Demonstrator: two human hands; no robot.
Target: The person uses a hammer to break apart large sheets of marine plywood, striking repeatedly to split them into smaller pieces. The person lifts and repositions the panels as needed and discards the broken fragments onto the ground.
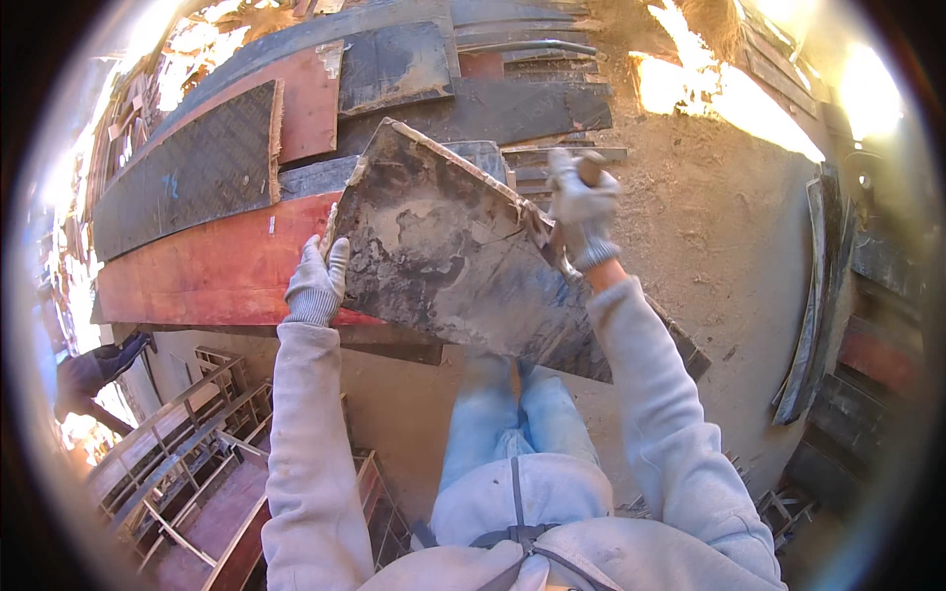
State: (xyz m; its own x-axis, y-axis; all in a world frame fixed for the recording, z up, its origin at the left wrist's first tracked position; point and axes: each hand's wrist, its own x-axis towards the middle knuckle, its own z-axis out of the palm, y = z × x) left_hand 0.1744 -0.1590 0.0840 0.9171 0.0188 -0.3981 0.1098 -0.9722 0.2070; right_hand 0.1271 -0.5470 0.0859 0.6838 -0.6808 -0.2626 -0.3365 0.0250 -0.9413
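Note:
A dirty dark panel (434, 246), smeared with grey residue, is tilted in front of my body, its upper edge rough and crusted. My left hand (320, 276), in a pale knitted glove, grips its left edge with the thumb on the face. At the upper right edge my right hand (583, 202), gloved too and blurred by motion, is closed around a tool whose brown handle end (591, 169) shows above the fist. The tool's working end I cannot make out clearly. Below the panel's lower edge show my legs in light blue trousers.
Beyond lies a stack of black and red boards, with a red board (197, 261) nearest and a dark board (197, 172) on it. Slatted frames (197, 473) stand at lower left. Long strips (813, 295) lean at right on the dusty ground. Another person's leg (103, 374) shows far left.

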